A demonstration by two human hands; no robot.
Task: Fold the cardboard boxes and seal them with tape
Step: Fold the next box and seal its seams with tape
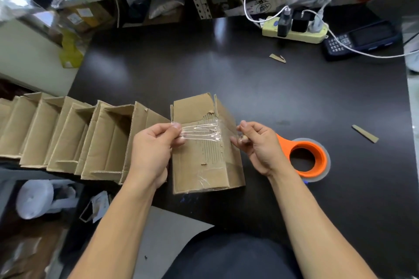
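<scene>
Two hands: both raised over the near edge of a dark table (260, 88), stretching one strip of clear tape (200, 133) between them.
Left hand (154, 149): thumb and forefinger curled, pinching the strip's left end; the other fingers folded beneath.
Right hand (258, 145): fingertips curled, pinching the strip's right end, just beside the tape roll.
Tape strip: held taut and roughly level across the upper face of the box, at about the middle of its length; whether it already touches the cardboard cannot be told.
Cardboard box (204, 158): folded shut, lying on the table between the two hands, its long side running away from the person; the top face is torn, with bare corrugation showing, and old clear tape wraps the near end.
Tape roll (306, 158): orange-cored, lying flat on the table just right of the right hand, partly hidden by the wrist.
Folded boxes (68, 136): a row of open cartons nested one in another, left of the taped box, running off the left edge.
Cardboard scraps: one sliver (365, 133) to the right of the roll, another (277, 58) farther back.
Far edge: a pale power strip (294, 33) with plugs and white cables, a dark handheld scanner (362, 38) beside it.
</scene>
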